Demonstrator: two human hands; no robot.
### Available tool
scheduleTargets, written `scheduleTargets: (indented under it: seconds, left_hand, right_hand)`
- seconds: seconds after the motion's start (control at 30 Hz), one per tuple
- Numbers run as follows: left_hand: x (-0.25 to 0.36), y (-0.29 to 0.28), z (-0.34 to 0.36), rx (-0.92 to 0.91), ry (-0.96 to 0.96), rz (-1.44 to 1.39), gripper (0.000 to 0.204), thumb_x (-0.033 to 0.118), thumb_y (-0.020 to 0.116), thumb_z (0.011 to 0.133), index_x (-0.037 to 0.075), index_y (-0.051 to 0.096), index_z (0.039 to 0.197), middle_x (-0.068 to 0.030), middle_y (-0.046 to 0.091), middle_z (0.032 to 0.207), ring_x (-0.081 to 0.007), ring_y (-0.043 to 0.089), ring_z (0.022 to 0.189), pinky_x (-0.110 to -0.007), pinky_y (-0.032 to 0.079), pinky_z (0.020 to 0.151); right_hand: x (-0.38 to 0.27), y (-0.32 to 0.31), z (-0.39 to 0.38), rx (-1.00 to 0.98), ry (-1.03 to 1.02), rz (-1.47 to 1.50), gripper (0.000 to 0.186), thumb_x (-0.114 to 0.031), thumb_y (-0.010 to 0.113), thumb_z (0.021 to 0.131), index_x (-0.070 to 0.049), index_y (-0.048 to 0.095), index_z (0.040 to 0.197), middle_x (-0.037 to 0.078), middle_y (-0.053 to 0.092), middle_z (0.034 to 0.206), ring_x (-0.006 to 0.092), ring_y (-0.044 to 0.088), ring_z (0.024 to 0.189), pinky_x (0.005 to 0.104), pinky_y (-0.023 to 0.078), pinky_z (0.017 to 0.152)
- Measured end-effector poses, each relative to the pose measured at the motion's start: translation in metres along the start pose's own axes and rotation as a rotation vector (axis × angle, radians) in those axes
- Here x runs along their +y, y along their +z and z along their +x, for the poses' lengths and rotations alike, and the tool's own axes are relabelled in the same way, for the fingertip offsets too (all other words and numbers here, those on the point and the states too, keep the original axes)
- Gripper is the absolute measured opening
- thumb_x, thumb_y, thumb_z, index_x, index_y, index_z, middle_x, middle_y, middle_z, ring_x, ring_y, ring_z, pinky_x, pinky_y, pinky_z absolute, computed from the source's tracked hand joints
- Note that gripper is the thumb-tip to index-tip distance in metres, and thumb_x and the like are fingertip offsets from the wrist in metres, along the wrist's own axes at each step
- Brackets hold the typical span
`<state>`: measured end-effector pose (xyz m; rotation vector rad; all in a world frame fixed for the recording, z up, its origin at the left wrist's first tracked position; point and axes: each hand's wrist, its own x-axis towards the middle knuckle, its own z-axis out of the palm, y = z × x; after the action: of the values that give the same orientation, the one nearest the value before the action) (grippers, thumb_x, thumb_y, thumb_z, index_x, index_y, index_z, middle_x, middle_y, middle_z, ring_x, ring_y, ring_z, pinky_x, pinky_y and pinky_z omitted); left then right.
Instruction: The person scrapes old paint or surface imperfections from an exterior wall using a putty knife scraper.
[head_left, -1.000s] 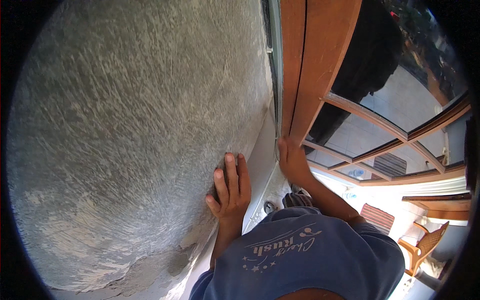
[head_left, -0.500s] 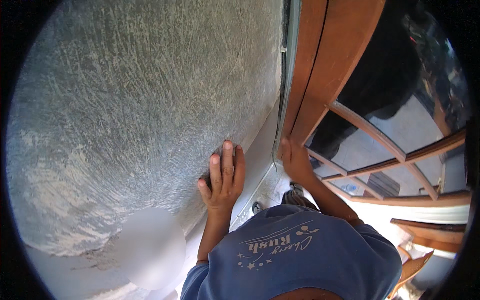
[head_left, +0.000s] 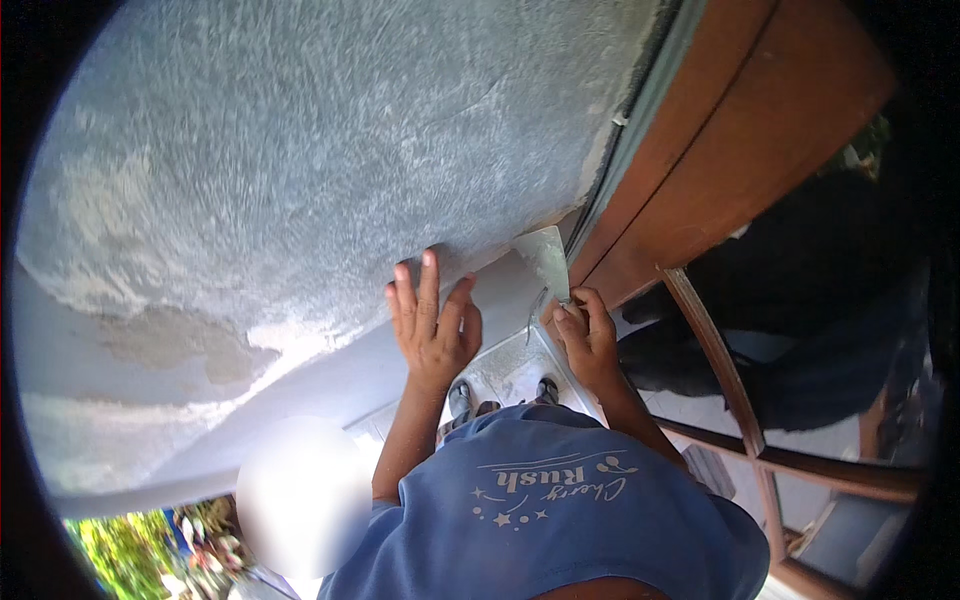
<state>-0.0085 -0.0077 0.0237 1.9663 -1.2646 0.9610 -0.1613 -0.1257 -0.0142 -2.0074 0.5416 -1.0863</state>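
My right hand (head_left: pixel 592 340) grips a putty knife (head_left: pixel 546 262) with a pale, flared metal blade. The blade lies against the lower edge of the rough grey plastered wall (head_left: pixel 330 150), close to the wooden door frame (head_left: pixel 690 160). Most of the handle is hidden inside my fingers. To the left of it, my left hand (head_left: pixel 436 325) is open, fingers spread and tips at the lower part of the wall. Whether its palm touches the surface I cannot tell.
A dark cable (head_left: pixel 600 195) runs down the corner between wall and frame. On the right stands a door with glass panes and wooden bars (head_left: pixel 715 350). Green plants (head_left: pixel 125 550) show at lower left. My feet (head_left: pixel 546 390) stand on the tiled floor below.
My view has swung, so the wall and door sit tilted. My right hand has moved from beside the door frame to the wall's lower corner, and the putty knife now shows in it.
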Motion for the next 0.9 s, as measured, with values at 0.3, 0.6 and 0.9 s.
scheduleTargets:
  seconds: [0.3, 0.6, 0.9]
  left_hand:
    - [0.068, 0.034, -0.047, -0.197, -0.795, -1.067, 0.023, 0.015, 0.048, 0.085, 0.0, 0.049, 0.102, -0.0143, 0.057, 0.097, -0.0253, 0.055, 0.09, -0.032, 0.042, 0.081]
    - [0.073, 0.055, -0.034, -0.256, -1.206, -1.952, 0.052, 0.051, 0.026, 0.089, 0.004, 0.047, 0.093, -0.0103, 0.053, 0.075, -0.0278, 0.057, 0.084, -0.038, 0.044, 0.08]
    - [0.075, 0.062, -0.038, -0.166, -1.26, -2.046, 0.05, 0.051, 0.028, 0.089, 0.006, 0.048, 0.082, -0.004, 0.039, 0.053, -0.0248, 0.056, 0.068, -0.039, 0.046, 0.07]
  right_hand:
    - [-0.009, 0.004, 0.007, -0.415, 0.358, 0.261, 0.016, -0.017, 0.047, 0.087, -0.001, 0.05, 0.087, 0.002, 0.046, 0.055, 0.0065, 0.043, 0.052, 0.024, 0.035, 0.048]
    - [-0.005, 0.012, 0.0, -0.396, 0.076, 0.154, 0.028, -0.009, 0.045, 0.083, 0.005, 0.046, 0.108, 0.02, 0.056, 0.092, 0.0327, 0.058, 0.084, 0.0347, 0.043, 0.072]
    - [-0.011, 0.012, 0.008, -0.483, -0.001, -0.037, 0.038, -0.003, 0.045, 0.078, 0.007, 0.041, 0.114, 0.022, 0.051, 0.086, 0.0382, 0.054, 0.08, 0.0397, 0.043, 0.067]
